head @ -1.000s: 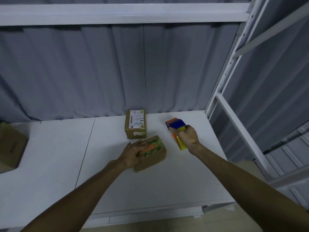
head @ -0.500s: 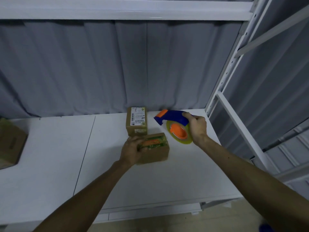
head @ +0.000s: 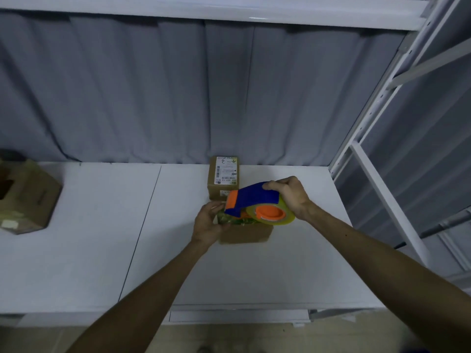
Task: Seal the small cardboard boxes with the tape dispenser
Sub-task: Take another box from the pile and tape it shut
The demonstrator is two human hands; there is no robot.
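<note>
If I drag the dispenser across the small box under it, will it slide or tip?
Likely to slide: the small box looks light and sits on a smooth shelf, so the left hand gripping its end matters. Tipping seems unlikely; it lies low and flat. Its cardboard top may give slightly under the tape dispenser.

A packing or storage area was indicated by a white metal shelving rack (head: 229, 10) with perforated uprights (head: 381, 98), backed by a grey curtain (head: 153, 93). On its shelf (head: 254, 271) were set a small cardboard box (head: 224, 178) with a barcoded shipping label, a second small box (head: 244, 235) and a larger worn carton (head: 30, 200). A tape dispenser (head: 252, 200) was held over the second small box.
</note>
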